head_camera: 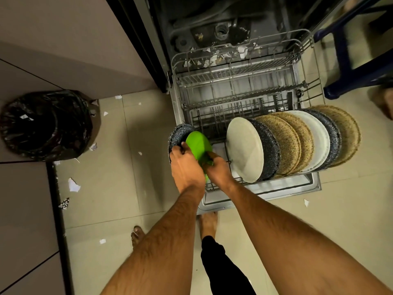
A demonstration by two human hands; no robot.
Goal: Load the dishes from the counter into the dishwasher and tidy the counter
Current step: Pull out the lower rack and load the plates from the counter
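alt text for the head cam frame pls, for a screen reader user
Seen from above, a person's left hand grips a dark speckled plate and the right hand grips a green plate at the left end of a pulled-out lower dishwasher rack. Seven plates stand on edge to the right; a black-lined bin and paper scraps sit on the tiled floor.

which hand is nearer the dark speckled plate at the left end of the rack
Left. The left hand has its fingers on the dark speckled plate at its rim. The right hand is one dish further right, holding the green plate beside it.
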